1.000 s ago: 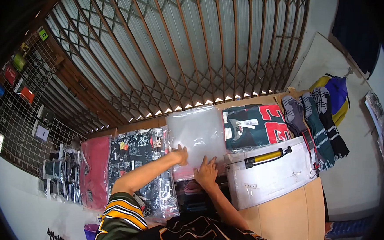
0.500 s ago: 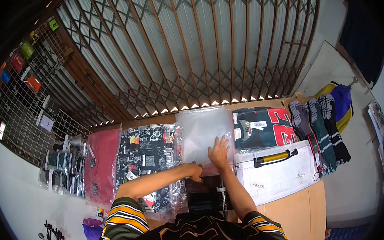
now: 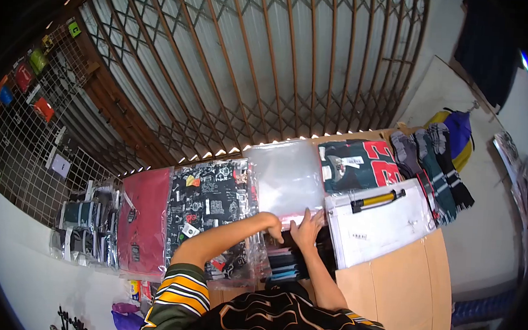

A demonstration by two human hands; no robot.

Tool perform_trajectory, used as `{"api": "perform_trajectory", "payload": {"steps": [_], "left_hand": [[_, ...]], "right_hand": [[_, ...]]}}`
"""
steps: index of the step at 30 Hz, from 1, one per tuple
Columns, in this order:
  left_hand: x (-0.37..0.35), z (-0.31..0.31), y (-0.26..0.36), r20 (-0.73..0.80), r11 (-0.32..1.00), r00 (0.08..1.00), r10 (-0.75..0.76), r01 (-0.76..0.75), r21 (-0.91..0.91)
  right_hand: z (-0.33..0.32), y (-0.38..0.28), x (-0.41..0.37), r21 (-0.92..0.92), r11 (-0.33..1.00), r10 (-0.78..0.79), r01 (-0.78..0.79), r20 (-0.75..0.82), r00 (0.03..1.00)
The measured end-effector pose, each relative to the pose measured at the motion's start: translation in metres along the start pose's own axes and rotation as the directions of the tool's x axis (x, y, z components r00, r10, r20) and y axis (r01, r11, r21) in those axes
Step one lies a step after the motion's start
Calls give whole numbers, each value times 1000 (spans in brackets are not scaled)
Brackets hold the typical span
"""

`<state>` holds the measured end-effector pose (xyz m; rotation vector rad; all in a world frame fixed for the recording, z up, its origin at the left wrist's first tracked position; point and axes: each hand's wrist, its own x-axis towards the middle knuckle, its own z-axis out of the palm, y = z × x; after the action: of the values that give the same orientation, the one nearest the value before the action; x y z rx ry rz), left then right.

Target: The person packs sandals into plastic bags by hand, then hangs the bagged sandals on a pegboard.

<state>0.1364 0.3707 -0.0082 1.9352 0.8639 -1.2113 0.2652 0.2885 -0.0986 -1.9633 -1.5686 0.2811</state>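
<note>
A stack of clear plastic bags lies near the middle of the table. My left hand is at its near left corner, fingers bent together; what they hold, if anything, is too small to make out. Beside it, my right hand rests at the near right edge of the bags with its fingers spread. Dark folded items lie just below both hands. To the left is a bagged black printed garment, and to the right a bagged green garment with red letters.
A bagged red garment lies at the left, beside a stack of bagged items. At the right are a white clipboard-like pad with a yellow-and-black tool and several socks. A folding metal gate stands behind.
My right hand has moved down from the middle of the plastic bags to their near edge, closer to my left hand. The camera view has shifted slightly.
</note>
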Motion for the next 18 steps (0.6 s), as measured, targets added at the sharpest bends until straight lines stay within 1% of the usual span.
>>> {"api": "perform_trajectory", "payload": {"steps": [1,2,3,4,6,7,8,9,10,11,12,13,14,15,16,17,18], "left_hand": [[-1,3,1,-82,1000,997,-13,14,23],[-2,-2,4,-50,998,998,-49,50,23],[9,0,-3,-100,999,994,-42,41,-12],[4,1,-4,-148,999,988,-35,28,-47],[-17,-4,5,-338,998,941,25,-4,62],[-24,4,9,-508,992,854,114,-69,108],[-30,12,16,-497,987,857,138,-78,139],[-47,24,28,-664,972,710,235,-161,172],[-68,37,41,-795,947,519,313,-239,216],[-92,52,56,-777,892,488,398,-402,205],[-115,68,71,-762,814,443,473,-551,185],[-125,90,78,-757,739,440,483,-669,82],[-153,116,92,-762,742,461,454,-669,38],[-151,144,94,-767,628,429,477,-777,-43],[-147,174,96,-774,494,394,496,-861,-122],[-146,201,96,-755,444,404,516,-880,-167],[-144,231,96,-736,391,412,537,-895,-216]], "right_hand": [[-1,3,-2,89,995,33,-33,5,999],[-3,5,-3,179,982,66,-66,7,998],[-6,4,-5,137,990,46,-42,-28,999],[-13,0,-8,133,989,67,-60,-47,997],[-32,-8,-22,218,976,-1,11,-43,999],[-43,-20,-39,131,991,31,-23,-56,998],[-46,-21,-57,128,991,58,-48,-77,995],[-47,-19,-81,173,985,6,14,-114,993],[-46,-17,-106,213,974,-50,82,-154,987],[-42,-12,-133,307,952,24,1,-79,997],[-27,-1,-165,257,966,22,19,-154,988],[-30,-4,-198,353,933,114,-69,-107,988],[-21,5,-230,348,923,177,-163,-9,984],[-9,20,-264,352,890,265,-288,113,957],[-9,24,-300,330,874,325,-356,147,934],[4,39,-336,392,797,405,-459,217,888],[-14,33,-362,324,768,467,-552,305,830]]}}
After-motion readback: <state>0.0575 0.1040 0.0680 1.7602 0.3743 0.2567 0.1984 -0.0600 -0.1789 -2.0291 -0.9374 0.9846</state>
